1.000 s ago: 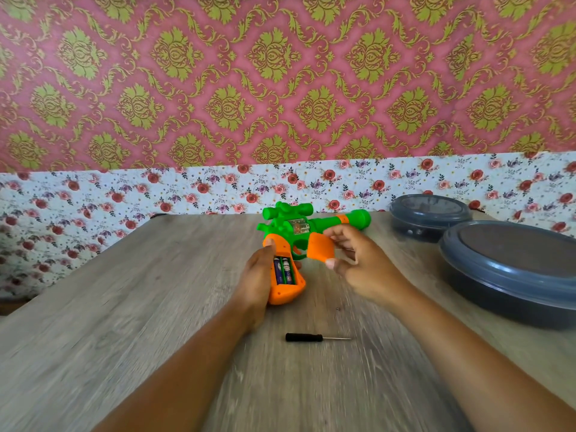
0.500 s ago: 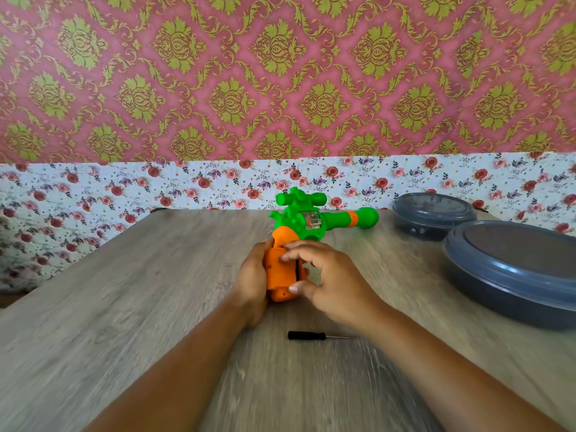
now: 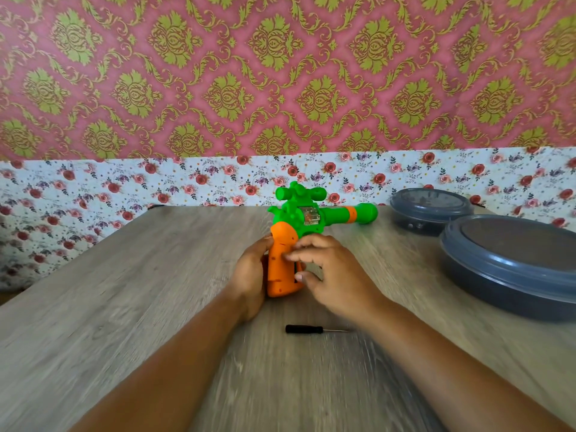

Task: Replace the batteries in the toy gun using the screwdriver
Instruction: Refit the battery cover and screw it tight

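Step in hand: seating orange plastic battery cover (image 3: pixel 282 260) on grip of green-and-orange plastic toy gun (image 3: pixel 307 218), mid-bench toward far edge. Left hand (image 3: pixel 251 275) clasping grip; right hand (image 3: pixel 330 275) fingertips pressing cover, seemingly flush. Next: black-handled screwdriver (image 3: pixel 305 329), nearer front edge, for refastening.

Toy gun (image 3: pixel 307 219): glossy smooth plastic. Table (image 3: pixel 124 307): matt wood grain. Screwdriver (image 3: pixel 304 329): black handle, metal shaft.
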Demonstrator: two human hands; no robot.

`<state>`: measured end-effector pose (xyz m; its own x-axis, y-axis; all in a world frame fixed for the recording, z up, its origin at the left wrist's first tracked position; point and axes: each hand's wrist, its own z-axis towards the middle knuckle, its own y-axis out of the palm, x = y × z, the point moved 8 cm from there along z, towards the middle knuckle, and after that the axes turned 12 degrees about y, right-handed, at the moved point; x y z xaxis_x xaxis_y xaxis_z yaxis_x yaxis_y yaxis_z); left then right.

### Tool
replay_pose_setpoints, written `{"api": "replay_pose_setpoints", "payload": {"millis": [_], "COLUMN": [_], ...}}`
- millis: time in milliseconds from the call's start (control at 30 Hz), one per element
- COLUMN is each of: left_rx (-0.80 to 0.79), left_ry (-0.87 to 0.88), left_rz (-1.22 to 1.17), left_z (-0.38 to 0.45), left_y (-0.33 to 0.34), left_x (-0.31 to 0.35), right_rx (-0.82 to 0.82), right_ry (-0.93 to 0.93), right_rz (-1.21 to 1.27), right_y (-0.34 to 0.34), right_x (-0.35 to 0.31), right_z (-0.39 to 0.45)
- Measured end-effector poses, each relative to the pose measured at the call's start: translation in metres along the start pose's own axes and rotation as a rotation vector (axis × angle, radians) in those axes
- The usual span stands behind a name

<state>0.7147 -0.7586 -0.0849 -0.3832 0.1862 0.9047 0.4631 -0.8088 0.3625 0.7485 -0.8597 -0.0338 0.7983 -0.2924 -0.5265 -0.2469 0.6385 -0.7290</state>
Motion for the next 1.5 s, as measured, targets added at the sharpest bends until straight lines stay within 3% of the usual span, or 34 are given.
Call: {"api": "replay_pose_setpoints", "payload": {"millis": [267,433,667,1500], "left_rx": [-0.011,0.03,0.041,0.001], "left_ry": [0.079,0.057,0.043,0.044], "left_rz": [0.131,0.05,0.022,0.072], "left_z": [0.001,0.002,0.001,-0.001], "left_y": [-0.001,-0.004,-0.004,-0.001], "left_x": [0.007,0.005,0.004,0.006], "right_rx": [0.028,-0.29,-0.453,-0.495], "right_ry": [0.174,0.321,0.365,0.368], "right_rz": [0.046,-0.074,-0.125,-0.121], "right_y": [-0.043,-0.029,-0.011,-0.006], "right_x": [0.018,0.039,0.047,0.052], "right_z": [0.01,0.002,-0.007,-0.009]}}
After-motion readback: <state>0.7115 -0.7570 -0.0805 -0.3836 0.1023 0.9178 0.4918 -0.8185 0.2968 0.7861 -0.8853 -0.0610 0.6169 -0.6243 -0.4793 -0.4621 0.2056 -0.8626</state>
